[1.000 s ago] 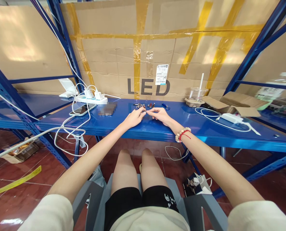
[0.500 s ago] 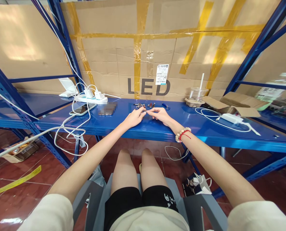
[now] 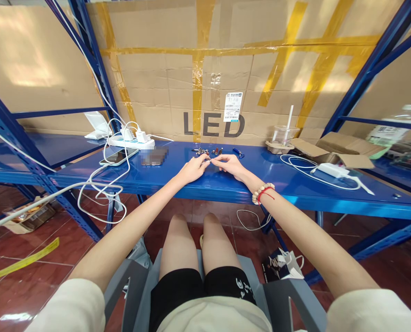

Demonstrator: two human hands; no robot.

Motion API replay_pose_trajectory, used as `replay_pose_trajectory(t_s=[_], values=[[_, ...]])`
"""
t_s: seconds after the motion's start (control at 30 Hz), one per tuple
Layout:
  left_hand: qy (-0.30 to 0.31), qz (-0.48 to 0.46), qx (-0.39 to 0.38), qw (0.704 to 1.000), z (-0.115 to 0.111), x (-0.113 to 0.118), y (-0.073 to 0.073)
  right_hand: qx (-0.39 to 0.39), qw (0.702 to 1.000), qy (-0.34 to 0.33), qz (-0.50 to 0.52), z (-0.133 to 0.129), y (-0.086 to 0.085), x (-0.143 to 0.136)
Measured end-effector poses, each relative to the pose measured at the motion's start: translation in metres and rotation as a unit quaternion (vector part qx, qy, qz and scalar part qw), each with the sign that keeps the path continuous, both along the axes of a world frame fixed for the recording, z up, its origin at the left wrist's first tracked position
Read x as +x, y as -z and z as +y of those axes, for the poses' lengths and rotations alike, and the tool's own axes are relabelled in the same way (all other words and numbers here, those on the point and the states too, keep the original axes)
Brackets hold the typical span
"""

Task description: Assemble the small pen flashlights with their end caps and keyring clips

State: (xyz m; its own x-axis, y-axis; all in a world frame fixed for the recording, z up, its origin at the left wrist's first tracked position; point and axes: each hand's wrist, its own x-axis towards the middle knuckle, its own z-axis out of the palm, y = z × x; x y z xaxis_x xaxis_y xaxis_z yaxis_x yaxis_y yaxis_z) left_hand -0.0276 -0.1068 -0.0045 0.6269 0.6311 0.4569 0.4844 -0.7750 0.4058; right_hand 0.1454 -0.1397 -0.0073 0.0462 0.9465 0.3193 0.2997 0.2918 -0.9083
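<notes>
Left hand (image 3: pixel 192 169) and right hand (image 3: pixel 231 166) meet at the fingertips over the bench (image 3: pixel 222 186), both pinching a shiny piece (image 3: pixel 208 161) between them. Metal bits (image 3: pixel 201 151) lie just beyond my left hand, red bits (image 3: pixel 216 151) beside those, and a blue bit (image 3: pixel 237 152) past my right hand. A phone (image 3: pixel 116 158) and power strip (image 3: pixel 146 145) sit well to my left, a cup (image 3: pixel 281 136) and charger (image 3: pixel 333 169) to my right. My hands block most of the shiny piece from view: which way it points, and its long axis, I cannot tell
</notes>
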Motion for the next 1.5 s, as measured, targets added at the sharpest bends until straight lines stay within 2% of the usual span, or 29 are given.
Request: replay_pose_trajectory(t_s=[0.27,0.53,0.8,0.93,1.23,1.5], values=[[0.005,0.002,0.000,1.000,0.000,0.000,-0.001,0.003,1.000,-0.009,0.000,0.000,0.001,0.001],[0.076,-0.006,0.010,0.997,0.005,-0.004,0.001,-0.011,1.000,-0.015,-0.021,-0.004,-0.001,-0.001],[0.079,-0.003,0.030,0.996,0.006,-0.006,0.000,-0.018,0.998,-0.025,-0.055,-0.003,-0.001,0.001],[0.061,-0.008,0.018,0.998,0.005,-0.004,0.000,-0.025,0.998,-0.027,-0.060,-0.002,-0.001,0.001],[-0.047,0.033,0.015,0.998,-0.010,0.000,-0.009,-0.015,0.999,-0.022,-0.041,0.001,-0.001,-0.001],[-0.086,0.047,0.015,0.995,-0.008,0.001,-0.008,0.027,1.000,-0.001,0.008,0.006,0.005,0.001]])
